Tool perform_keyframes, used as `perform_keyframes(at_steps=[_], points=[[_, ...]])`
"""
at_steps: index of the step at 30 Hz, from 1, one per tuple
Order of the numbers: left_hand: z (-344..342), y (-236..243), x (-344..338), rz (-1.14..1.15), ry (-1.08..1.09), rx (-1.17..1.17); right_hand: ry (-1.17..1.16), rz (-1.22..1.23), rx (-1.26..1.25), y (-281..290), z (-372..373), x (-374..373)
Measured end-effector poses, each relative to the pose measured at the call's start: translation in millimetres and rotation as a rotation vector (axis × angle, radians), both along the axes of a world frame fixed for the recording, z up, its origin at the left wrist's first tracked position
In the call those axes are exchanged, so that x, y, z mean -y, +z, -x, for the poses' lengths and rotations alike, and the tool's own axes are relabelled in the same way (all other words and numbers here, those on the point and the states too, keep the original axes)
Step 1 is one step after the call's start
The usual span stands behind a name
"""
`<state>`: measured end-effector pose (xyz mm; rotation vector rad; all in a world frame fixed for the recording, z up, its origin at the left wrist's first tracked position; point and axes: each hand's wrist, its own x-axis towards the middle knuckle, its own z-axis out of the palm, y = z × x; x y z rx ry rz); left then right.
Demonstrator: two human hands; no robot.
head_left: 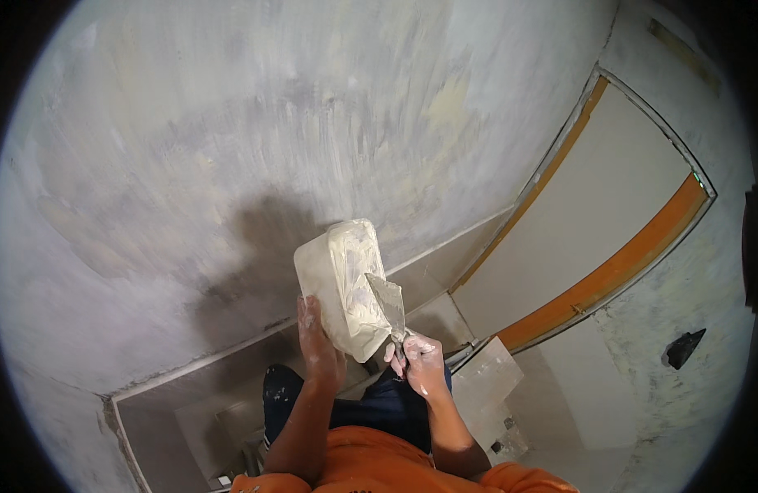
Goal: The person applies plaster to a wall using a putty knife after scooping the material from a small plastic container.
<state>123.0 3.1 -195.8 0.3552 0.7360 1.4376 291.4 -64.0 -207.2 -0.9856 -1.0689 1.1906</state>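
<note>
My left hand (320, 341) grips a whitish rectangular plastic tub (316, 267) from its left side and holds it tilted in front of the wall. Pale, creamy filler (356, 263) coats the tub's open face and rim. In my right hand (422, 361) is a putty knife (387, 297), the fingers wrapped round its handle. Its smeared blade rests at the tub's right edge, over the filler. Both hands carry white smears. How deep the filler lies inside the tub cannot be seen.
A plastered wall (313, 123) with patchy grey and cream strokes rises ahead. To the right stands a pale door panel (589, 181) with an orange-brown frame (613, 283). A small black fitting (684, 349) juts from the right wall. Below are tiled surfaces (486, 382) and a lower wall edge (206, 361).
</note>
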Motion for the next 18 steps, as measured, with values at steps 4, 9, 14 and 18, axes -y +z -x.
perform_keyframes(at_steps=[4, 9, 14, 18], points=[[-15, -2, -1, 0.101, 0.118, -0.050, -0.144, 0.008, 0.072, 9, 4, 5], [-22, 14, 2, 0.141, 0.136, -0.050, -0.193, 0.029, 0.018, -1, -2, 4], [-18, 1, -5, -0.028, 0.030, 0.049, -0.152, 0.061, -0.043, -8, -5, 1], [-20, -28, 0, -0.127, 0.159, -0.315, -0.208, 0.042, 0.101, 1, 0, -2]])
